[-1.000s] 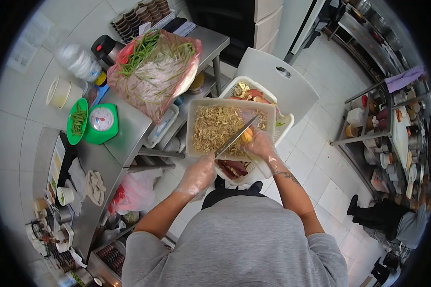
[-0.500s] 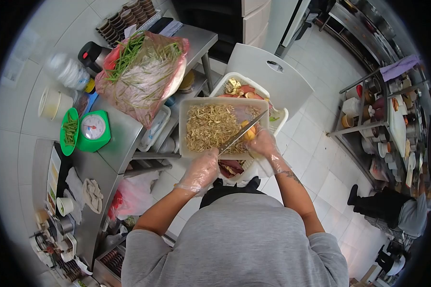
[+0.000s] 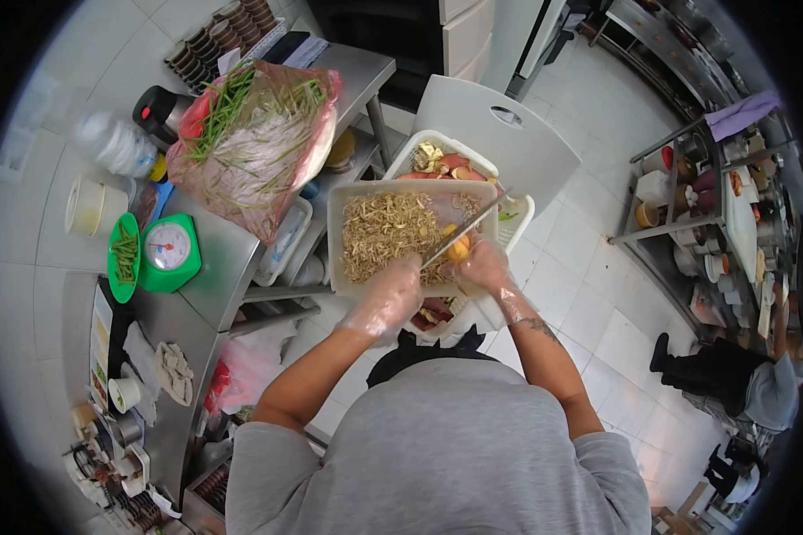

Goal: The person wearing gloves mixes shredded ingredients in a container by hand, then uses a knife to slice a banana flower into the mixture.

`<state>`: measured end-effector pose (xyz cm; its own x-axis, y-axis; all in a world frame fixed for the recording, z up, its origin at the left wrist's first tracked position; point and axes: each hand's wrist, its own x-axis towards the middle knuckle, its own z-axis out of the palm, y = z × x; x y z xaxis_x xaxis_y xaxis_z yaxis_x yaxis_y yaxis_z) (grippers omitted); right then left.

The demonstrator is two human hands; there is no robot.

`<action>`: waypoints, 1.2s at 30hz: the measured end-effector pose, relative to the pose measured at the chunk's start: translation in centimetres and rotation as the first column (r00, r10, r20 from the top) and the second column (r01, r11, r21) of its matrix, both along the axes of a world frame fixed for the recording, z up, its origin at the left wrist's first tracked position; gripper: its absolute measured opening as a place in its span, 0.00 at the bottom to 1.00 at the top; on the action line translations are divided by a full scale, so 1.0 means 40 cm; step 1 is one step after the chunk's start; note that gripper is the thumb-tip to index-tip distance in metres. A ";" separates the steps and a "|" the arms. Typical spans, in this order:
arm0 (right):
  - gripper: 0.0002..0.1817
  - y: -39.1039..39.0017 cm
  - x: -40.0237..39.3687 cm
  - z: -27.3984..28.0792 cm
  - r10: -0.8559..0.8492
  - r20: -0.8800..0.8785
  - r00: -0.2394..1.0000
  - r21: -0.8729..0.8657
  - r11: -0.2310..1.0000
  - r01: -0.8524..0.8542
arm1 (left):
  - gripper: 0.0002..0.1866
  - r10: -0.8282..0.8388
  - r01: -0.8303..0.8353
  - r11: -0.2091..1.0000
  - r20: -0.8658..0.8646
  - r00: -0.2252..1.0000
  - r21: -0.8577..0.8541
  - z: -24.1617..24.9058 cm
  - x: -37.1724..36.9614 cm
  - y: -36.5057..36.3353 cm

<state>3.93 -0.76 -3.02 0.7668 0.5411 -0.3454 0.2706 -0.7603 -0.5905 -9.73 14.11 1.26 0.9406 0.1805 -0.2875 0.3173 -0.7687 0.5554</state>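
Head view, left hand in a clear plastic glove: farther forward than half a second ago, overlapping the near rim now; clenched round a handle hidden from sight.
Long steel-bladed knife: pushed farther out on the diagonal, crossing right at the yellow piece; seemingly partway through a slicing stroke, though too small to tell how deep.
Rounded, smooth yellow piece: over the right part of the tub, by the blade, probably held just above the shreds.
Right hand, also in a clear plastic glove: grasping the yellow piece, hardly shifted, so apparently doing the steadying.
Translucent rectangular plastic tub: heaped left and middle with thin pale-brown shreds; thinner toward the far right corner, leaving room for more.
Edges: blade tip reaching past the right rim in view; just beyond the far rim, a white plastic basket of red-skinned pieces, backed by a white plastic chair.
Open room: tight on the left, near the stainless-steel surface; freer on the right, over pale tiled floor.
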 end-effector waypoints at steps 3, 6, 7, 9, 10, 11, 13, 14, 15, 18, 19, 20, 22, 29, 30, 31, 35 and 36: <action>0.29 -0.035 0.048 -0.066 -0.014 -0.050 0.999 0.012 1.000 0.015 | 0.07 -0.033 0.034 0.999 -0.047 0.998 0.037 0.042 -0.054 -0.002; 0.30 -0.041 0.051 -0.074 -0.031 -0.023 0.999 0.052 0.998 0.032 | 0.07 -0.027 0.028 0.997 -0.024 0.999 0.067 0.043 -0.080 -0.007; 0.30 -0.040 0.050 -0.072 -0.033 -0.020 0.999 0.040 0.999 0.033 | 0.07 -0.020 0.021 0.997 -0.004 1.000 0.075 0.043 -0.083 -0.008; 0.30 -0.031 0.046 -0.065 -0.033 -0.016 0.999 0.022 0.999 0.033 | 0.08 -0.020 0.026 0.995 -0.065 0.998 0.097 0.045 -0.081 -0.010; 0.30 -0.029 0.045 -0.060 -0.028 -0.028 0.999 0.008 1.000 0.028 | 0.08 -0.019 0.030 0.994 -0.095 0.995 0.108 0.047 -0.082 -0.010; 0.30 -0.028 0.045 -0.053 -0.025 -0.040 0.999 -0.007 1.000 0.024 | 0.08 -0.020 0.029 0.995 -0.088 0.996 0.099 0.049 -0.084 -0.009; 0.31 -0.027 0.044 -0.035 -0.015 -0.051 0.999 -0.025 1.000 0.014 | 0.08 -0.024 0.030 0.997 -0.071 0.997 0.078 0.052 -0.087 -0.008; 0.31 -0.026 0.043 -0.024 -0.009 -0.050 0.999 -0.027 1.000 0.008 | 0.08 -0.018 0.025 0.997 -0.085 0.996 0.078 0.053 -0.086 -0.009; 0.32 -0.026 0.043 -0.019 -0.002 -0.050 0.999 -0.029 1.000 0.001 | 0.08 -0.012 0.019 0.997 -0.099 0.995 0.077 0.054 -0.085 -0.010; 0.34 -0.027 0.043 -0.027 0.000 -0.067 0.998 -0.030 1.000 -0.002 | 0.08 -0.012 0.017 0.998 -0.077 0.997 0.059 0.052 -0.085 -0.007; 0.35 -0.024 0.044 -0.029 0.018 -0.046 0.999 -0.071 0.997 -0.022 | 0.08 -0.016 0.019 0.999 -0.059 0.998 0.049 0.048 -0.083 -0.004; 0.35 -0.019 0.044 -0.032 0.039 -0.028 0.999 -0.113 0.993 -0.041 | 0.08 -0.027 0.029 0.998 -0.024 0.999 0.051 0.031 -0.075 -0.003; 0.36 -0.010 0.027 -0.024 0.057 -0.013 0.998 -0.141 0.988 -0.058 | 0.08 -0.046 0.044 0.998 0.040 0.998 0.055 -0.016 -0.043 -0.003; 0.35 -0.008 0.003 -0.003 -0.001 0.025 1.000 -0.087 0.996 0.003 | 0.07 0.015 -0.015 1.000 0.049 0.999 -0.002 -0.030 0.063 -0.018; 0.35 -0.012 0.011 -0.003 -0.025 0.027 0.999 -0.075 0.997 0.027 | 0.07 -0.018 0.019 1.000 0.093 0.995 -0.009 -0.019 0.031 -0.012; 0.35 -0.018 0.023 -0.006 -0.025 0.025 0.999 -0.110 0.994 0.028 | 0.08 -0.049 0.051 0.999 0.137 0.989 -0.010 -0.010 0.004 -0.006; 0.34 -0.029 0.039 -0.006 -0.032 0.019 0.999 -0.158 0.987 0.034 | 0.07 -0.039 0.040 0.999 -0.039 0.998 0.012 0.017 -0.048 0.005; 0.33 -0.033 0.040 -0.002 -0.036 0.023 0.999 -0.151 0.988 0.039 | 0.07 -0.045 0.047 0.999 -0.075 0.996 0.018 0.035 -0.049 0.005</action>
